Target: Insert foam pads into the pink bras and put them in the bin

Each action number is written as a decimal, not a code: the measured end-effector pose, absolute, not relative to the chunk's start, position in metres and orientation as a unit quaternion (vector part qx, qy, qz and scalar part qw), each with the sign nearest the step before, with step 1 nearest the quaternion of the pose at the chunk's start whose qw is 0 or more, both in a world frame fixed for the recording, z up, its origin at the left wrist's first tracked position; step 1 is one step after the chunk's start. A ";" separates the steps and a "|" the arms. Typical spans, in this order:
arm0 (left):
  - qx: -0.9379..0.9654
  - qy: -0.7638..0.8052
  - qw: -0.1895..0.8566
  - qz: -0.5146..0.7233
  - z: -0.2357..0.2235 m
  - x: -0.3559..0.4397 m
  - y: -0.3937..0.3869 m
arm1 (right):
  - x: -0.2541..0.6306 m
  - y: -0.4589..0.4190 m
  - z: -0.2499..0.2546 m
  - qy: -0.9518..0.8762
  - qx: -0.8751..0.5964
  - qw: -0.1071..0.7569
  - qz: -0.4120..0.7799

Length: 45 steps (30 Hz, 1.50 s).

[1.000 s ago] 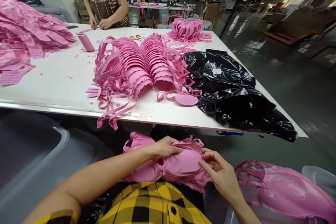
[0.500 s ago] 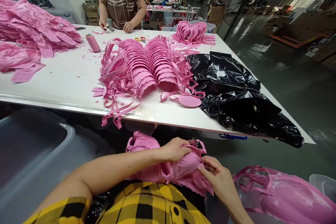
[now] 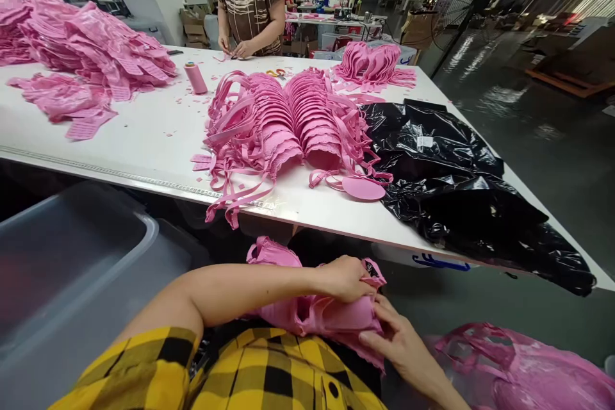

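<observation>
A pink bra [image 3: 327, 317] lies across my lap, cup side up. My left hand [image 3: 346, 278] reaches over from the left; its curled fingers grip the fabric at the upper edge of the right-side cup, and the fingertips are hidden in the cloth. At the outer side of the same cup, my right hand [image 3: 401, 343] holds the edge, thumb on the near face and fingers behind. In front of me on the table, a nested row of pink bras [image 3: 288, 122] stands with straps hanging over the edge, and a pink oval pad [image 3: 364, 188] lies beside it.
A white table [image 3: 158, 147] spans the view, with a black plastic bag [image 3: 446, 160], a pink thread cone [image 3: 195, 79] and a pink garment heap [image 3: 96, 45]. Grey bins [image 3: 72, 269] stand at left, a pink bundle [image 3: 542, 365] at lower right. Another person [image 3: 250, 6] works across the table.
The view has turned slightly left. My left hand has moved deeper into the cup's edge, its fingers now more hidden. The person opposite has brought both hands together.
</observation>
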State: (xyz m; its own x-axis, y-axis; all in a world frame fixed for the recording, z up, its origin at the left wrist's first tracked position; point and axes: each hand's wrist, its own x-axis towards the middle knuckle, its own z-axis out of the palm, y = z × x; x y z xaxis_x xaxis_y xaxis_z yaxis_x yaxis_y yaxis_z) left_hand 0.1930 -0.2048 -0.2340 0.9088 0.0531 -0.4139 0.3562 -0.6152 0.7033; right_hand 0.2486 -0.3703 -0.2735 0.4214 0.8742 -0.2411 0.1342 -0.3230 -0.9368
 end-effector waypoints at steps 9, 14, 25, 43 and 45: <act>0.895 0.061 0.416 -0.146 -0.223 0.181 -0.201 | 0.239 -0.359 -0.301 -0.228 -0.641 0.486 0.549; 0.887 0.111 0.427 -0.139 -0.222 0.158 -0.180 | 0.239 -0.357 -0.287 -0.229 -0.628 0.515 0.537; 0.865 0.137 0.481 -0.042 -0.249 0.153 -0.210 | 0.234 -0.366 -0.290 -0.204 -0.604 0.507 0.580; 0.794 0.126 0.582 -0.121 -0.257 0.139 -0.204 | 0.233 -0.368 -0.285 -0.296 -0.648 0.475 0.517; 0.782 0.138 0.599 -0.101 -0.264 0.137 -0.203 | 0.233 -0.371 -0.279 -0.312 -0.625 0.486 0.525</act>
State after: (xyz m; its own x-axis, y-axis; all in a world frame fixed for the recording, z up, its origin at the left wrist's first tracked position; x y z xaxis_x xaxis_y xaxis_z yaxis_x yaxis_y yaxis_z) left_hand 0.1365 -0.2030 -0.2643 0.9413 0.0948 -0.3241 0.3376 -0.2430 0.9094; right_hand 0.2329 -0.3714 -0.2785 0.2545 0.9002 -0.3534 -0.1209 -0.3330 -0.9351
